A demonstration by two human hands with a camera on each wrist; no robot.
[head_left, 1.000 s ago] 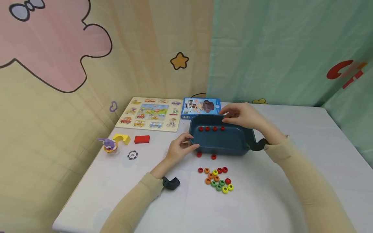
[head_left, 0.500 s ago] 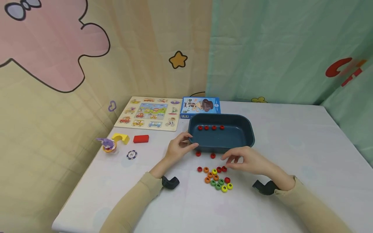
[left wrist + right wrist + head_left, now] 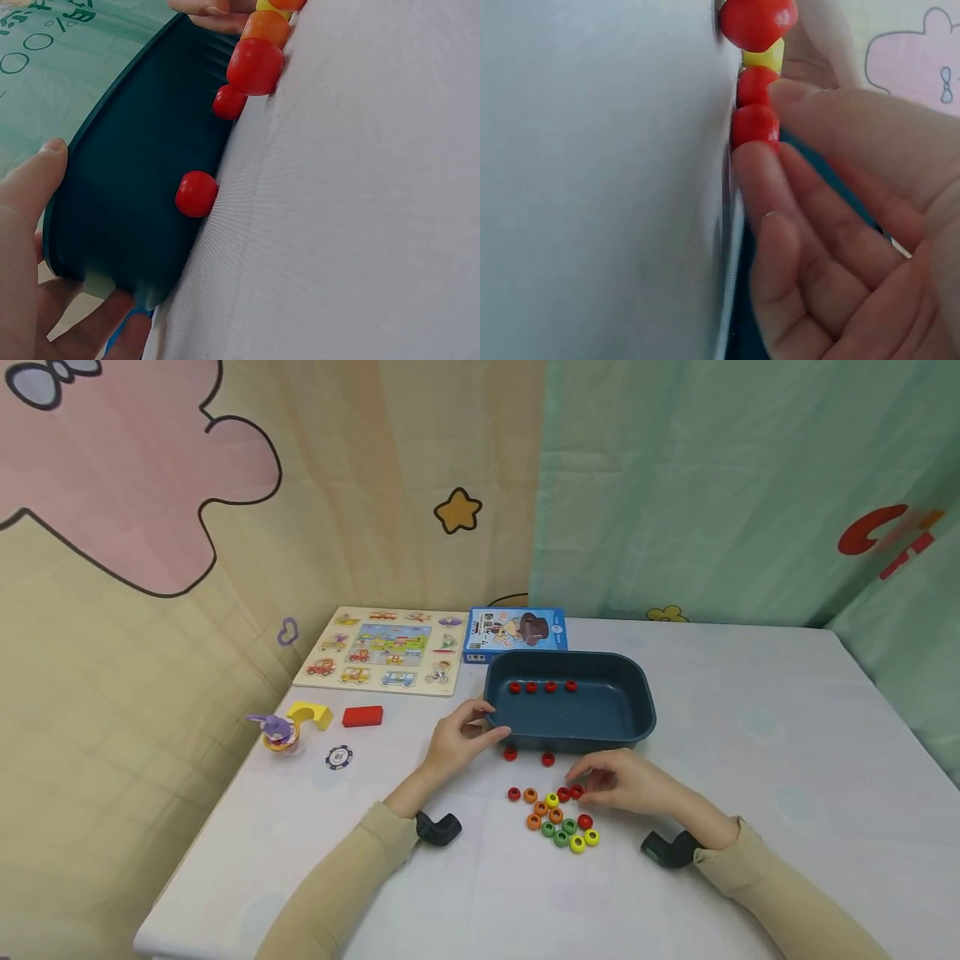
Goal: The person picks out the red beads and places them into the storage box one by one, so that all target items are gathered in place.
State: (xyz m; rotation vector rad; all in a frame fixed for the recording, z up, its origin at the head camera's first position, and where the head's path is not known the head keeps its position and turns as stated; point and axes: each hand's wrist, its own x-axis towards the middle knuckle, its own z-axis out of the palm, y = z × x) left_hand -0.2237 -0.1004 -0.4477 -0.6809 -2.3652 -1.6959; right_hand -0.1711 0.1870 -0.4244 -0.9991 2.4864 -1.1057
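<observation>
Here's the left hand (image 3: 459, 739) on the blue tray (image 3: 628, 703), thumb and curled fingers gripping its near left corner. Over on the right, the right hand (image 3: 626, 783) is down among the beads, thumb and forefinger curled to either side of a red bead (image 3: 577, 792); whether the pinch is tight, I cannot tell! Another red bead sits just beside it.

Inside the tray, four red beads (image 3: 531, 687) line up near the far wall, and two more (image 3: 548, 760) lie on the desk (image 3: 480, 902), close to the tray's near side. In front of those, a loose cluster: orange beads (image 3: 540, 808), green beads (image 3: 562, 838), yellow beads (image 3: 577, 843) and further red ones.

Behind the tray lies a blue box (image 3: 487, 643), with a picture puzzle (image 3: 450, 647) to its left. Nearer, a red block (image 3: 363, 717), a yellow arch (image 3: 321, 717) and a round chip (image 3: 339, 757).
</observation>
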